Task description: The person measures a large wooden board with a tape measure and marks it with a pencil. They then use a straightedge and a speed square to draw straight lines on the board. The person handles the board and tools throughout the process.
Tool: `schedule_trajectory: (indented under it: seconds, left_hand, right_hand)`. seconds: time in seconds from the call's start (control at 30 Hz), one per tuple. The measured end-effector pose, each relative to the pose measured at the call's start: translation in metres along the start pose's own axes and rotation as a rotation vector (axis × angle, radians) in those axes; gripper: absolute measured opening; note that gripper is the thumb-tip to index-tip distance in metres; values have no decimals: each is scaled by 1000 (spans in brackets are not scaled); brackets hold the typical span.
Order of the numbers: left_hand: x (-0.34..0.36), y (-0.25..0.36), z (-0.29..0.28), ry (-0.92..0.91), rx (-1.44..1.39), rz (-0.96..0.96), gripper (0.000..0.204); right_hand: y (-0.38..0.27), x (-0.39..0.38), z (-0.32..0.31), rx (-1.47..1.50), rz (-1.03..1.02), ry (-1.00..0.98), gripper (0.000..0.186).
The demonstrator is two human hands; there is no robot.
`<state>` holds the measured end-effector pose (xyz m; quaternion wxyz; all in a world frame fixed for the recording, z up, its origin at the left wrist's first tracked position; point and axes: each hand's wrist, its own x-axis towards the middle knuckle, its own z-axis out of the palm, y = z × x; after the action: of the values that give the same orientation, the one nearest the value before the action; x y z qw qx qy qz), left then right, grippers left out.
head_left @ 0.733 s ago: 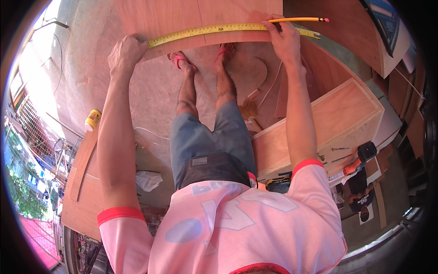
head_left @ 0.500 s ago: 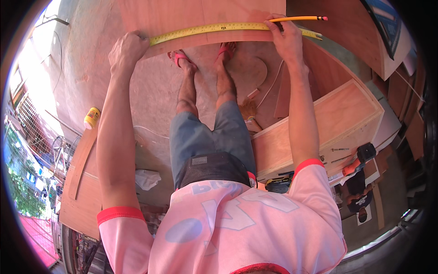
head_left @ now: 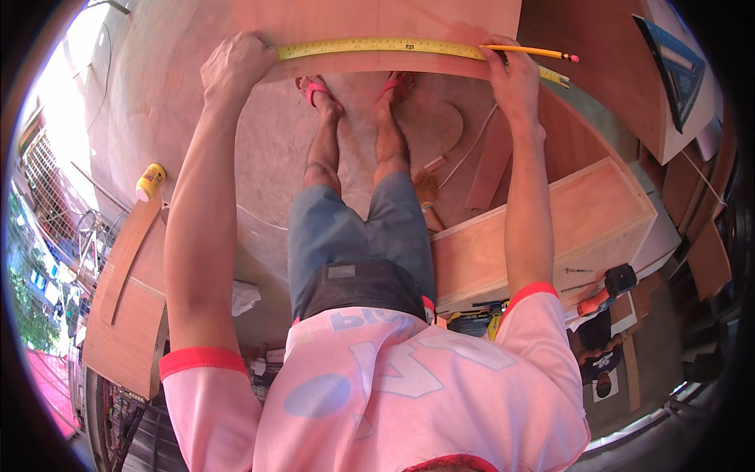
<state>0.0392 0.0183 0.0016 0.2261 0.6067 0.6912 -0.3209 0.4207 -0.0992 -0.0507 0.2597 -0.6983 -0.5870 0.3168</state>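
A yellow tape measure stretches crosswise over a reddish plywood panel, close to the panel's near edge. At its left end, my left hand is closed around the tape; the fist hides any case. My right hand pinches a yellow pencil with a pink eraser against the tape, near the panel's right corner. The eraser end points right, while the pencil's tip is hard to make out at the fingers. Past my right hand, the tape's free end sticks out beyond the panel.
Right of my legs stands a plywood box, with a cordless drill and drill bits beside it. A blue set square lies on a board at far right. Left are a yellow bottle and wood strip. A person is behind, lower right.
Both hands, the tape and the panel edge appear slightly farther right and higher in the picture; surrounding things have shifted too. The grips and the tape's stretch look the same.
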Motion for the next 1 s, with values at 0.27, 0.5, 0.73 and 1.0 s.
schedule_trajectory:
  seconds: [0.27,0.5,0.73,1.0]
  left_hand:
    - [-1,-2,1,30,11,19,35]
    - [-3,0,2,38,18,18,34]
    - [-2,0,3,55,14,29,33]
    - [-3,1,-2,25,14,18,35]
  right_hand:
    - [2,-1,2,-26,-64,17,17]
    - [3,0,4,-37,-96,36,15]
    - [11,-1,10,-13,-88,82,15]
    - [7,-1,8,-83,28,462,13]
